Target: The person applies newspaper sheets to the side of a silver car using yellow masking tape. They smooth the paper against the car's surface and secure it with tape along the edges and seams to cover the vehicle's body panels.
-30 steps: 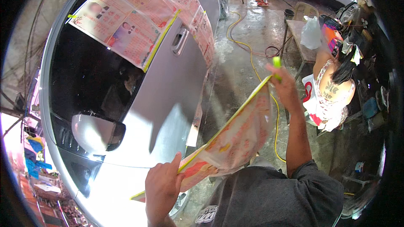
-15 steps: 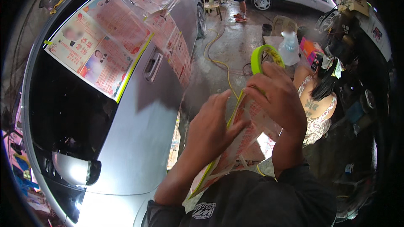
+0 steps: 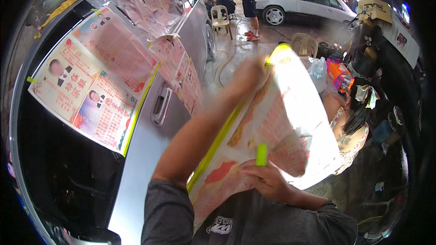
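Note:
A large newspaper sheet (image 3: 290,109), printed in red and edged with a strip of yellow-green masking tape (image 3: 217,145), is stretched out before me. My left hand (image 3: 250,76), smeared by motion, grips its far taped corner at arm's length. Close to my body, my right hand (image 3: 268,179) holds a roll of yellow-green masking tape (image 3: 261,154), seen edge-on, over the sheet's near part. Another newspaper sheet (image 3: 93,79) is taped across the dark window of the silver car (image 3: 136,172) on my left. More printed paper (image 3: 179,70) hangs beyond the door handle (image 3: 162,106).
On the right, a person with dark hair (image 3: 356,118) sits close to the sheet. Beyond are clear plastic bottles (image 3: 318,70), an orange bag (image 3: 338,77) and a cardboard box (image 3: 374,10). A standing person (image 3: 250,7), a plastic chair (image 3: 221,18) and a white car (image 3: 309,3) are farther off.
My left hand has moved forward, drawing the newspaper sheet out wide. My right hand has come back toward my body with the tape roll. The view has shifted.

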The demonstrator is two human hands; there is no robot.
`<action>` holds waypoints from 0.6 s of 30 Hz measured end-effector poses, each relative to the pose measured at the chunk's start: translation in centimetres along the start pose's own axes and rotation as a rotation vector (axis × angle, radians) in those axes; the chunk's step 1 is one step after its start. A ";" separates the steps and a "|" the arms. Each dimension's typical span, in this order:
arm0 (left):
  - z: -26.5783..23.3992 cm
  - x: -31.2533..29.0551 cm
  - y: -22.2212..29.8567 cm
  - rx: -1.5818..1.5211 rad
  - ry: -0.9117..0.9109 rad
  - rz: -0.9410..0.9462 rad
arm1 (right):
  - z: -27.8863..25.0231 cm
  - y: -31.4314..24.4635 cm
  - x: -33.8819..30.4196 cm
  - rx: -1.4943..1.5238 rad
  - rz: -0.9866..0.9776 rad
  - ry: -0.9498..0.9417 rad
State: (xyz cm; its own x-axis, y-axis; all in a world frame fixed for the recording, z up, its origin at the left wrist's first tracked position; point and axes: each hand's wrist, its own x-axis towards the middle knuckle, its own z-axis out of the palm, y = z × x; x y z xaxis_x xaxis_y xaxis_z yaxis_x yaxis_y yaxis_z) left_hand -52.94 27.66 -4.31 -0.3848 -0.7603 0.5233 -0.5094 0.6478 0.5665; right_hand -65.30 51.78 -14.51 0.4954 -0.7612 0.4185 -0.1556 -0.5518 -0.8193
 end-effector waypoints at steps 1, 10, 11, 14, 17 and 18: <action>-1.7 2.5 1.0 -0.016 -0.070 -0.017 | 1.4 1.7 0.4 0.081 0.164 -0.102; -10.8 16.2 6.0 0.223 0.199 0.231 | 8.4 9.2 10.0 0.790 0.558 -0.488; -11.4 17.6 5.5 0.246 0.298 0.286 | 9.3 8.9 10.7 0.877 0.534 -0.519; -12.4 21.2 5.5 0.208 0.491 0.387 | 12.8 9.0 11.9 1.264 0.586 -0.420; -14.4 21.8 6.1 0.062 0.464 0.339 | 14.0 9.7 14.3 1.419 0.710 0.097; -14.7 22.6 5.9 0.034 0.472 0.347 | 14.0 10.5 14.9 1.463 0.718 0.210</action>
State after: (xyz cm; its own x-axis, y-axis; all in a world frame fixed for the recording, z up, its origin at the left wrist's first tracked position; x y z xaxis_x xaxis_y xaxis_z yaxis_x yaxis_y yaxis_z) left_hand -53.35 15.03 20.22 -0.1525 -0.3952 0.9059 -0.4422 0.8470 0.2951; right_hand -47.52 39.40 -22.35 0.5462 -0.8010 -0.2450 0.6633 0.5922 -0.4576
